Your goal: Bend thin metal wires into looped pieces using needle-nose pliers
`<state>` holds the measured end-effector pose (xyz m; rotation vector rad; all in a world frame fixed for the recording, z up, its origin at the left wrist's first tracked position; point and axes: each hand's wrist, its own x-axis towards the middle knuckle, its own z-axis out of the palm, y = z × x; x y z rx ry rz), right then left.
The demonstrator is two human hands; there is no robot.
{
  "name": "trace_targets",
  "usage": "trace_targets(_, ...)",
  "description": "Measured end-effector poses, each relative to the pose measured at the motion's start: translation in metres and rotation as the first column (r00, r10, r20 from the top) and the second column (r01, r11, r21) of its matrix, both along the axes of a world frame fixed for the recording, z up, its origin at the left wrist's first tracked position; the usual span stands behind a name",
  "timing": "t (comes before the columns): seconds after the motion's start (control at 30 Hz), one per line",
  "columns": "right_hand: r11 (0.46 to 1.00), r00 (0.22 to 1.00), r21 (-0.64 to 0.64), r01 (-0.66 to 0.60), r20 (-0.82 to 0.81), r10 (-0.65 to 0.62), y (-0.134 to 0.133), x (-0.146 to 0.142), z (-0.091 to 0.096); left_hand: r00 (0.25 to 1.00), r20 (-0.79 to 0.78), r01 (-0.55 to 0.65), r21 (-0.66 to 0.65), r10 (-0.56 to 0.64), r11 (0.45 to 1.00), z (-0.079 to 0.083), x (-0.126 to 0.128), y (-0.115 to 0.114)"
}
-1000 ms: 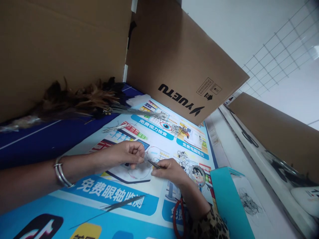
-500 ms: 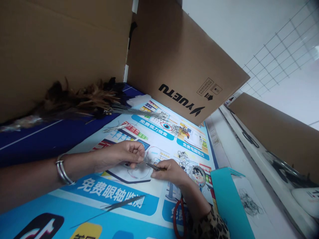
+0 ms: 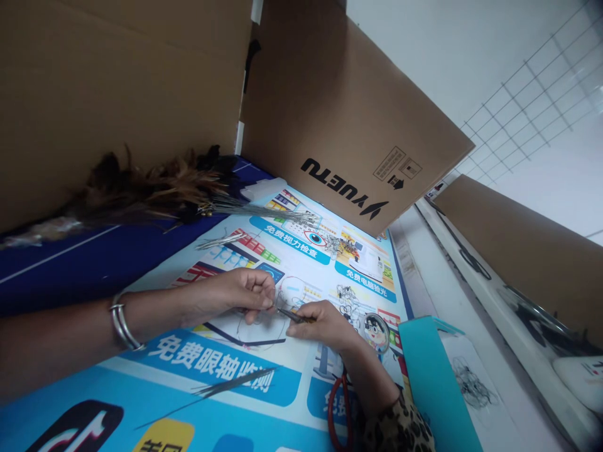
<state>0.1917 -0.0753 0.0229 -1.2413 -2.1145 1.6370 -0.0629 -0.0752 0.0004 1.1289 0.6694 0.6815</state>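
Observation:
My left hand (image 3: 249,294) pinches what looks like a thin wire, its thumb and forefinger pressed together. In my right hand (image 3: 325,323) is a small pair of pliers (image 3: 285,313), mostly covered by the fingers. The pliers' narrow tip points left and meets the wire just beside my left fingertips. Fine wire curves faintly over the printed sheet below both hands. Closer to me lies a bundle of straight thin wires (image 3: 235,383). Scissors with red handles (image 3: 331,414) rest by my right forearm, partly hidden.
Dark brown feathers (image 3: 155,182) and a long wire bundle (image 3: 254,209) lie at the back left. Tangled wire pieces (image 3: 347,301) and a round clear dish (image 3: 377,333) sit right of my hands. A teal box (image 3: 436,376) stands farther right. Cardboard panels (image 3: 348,119) wall the back.
Both hands stay almost in place, with the pliers' tip still at the left fingertips. The left fingers shift slightly. The whole view drifts a little.

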Motion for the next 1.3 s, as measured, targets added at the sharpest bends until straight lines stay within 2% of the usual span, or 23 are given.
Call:
trace_targets(0.4,0.999,0.999,-0.018,0.047,-0.021,-0.047,-0.001,-0.001,-0.002,0.998,0.005,-0.068,-0.013,0.068,0.998,0.001,0.001,-0.002)
trace_targets(0.6,0.991,0.991,-0.030,0.129,-0.025,-0.130,-0.001,-0.002,-0.004,0.995,0.018,-0.099,-0.009,0.099,0.995,-0.002,0.000,-0.001)
trace_targets(0.87,0.990,0.991,0.051,0.130,0.032,-0.132,-0.002,-0.002,-0.006,0.988,0.002,-0.157,0.042,0.157,0.987,-0.008,0.000,0.001)
trace_targets(1.3,0.980,0.987,0.185,0.074,0.124,-0.098,0.001,0.000,-0.004,0.982,-0.073,-0.167,0.070,0.173,0.983,-0.008,0.000,0.001)
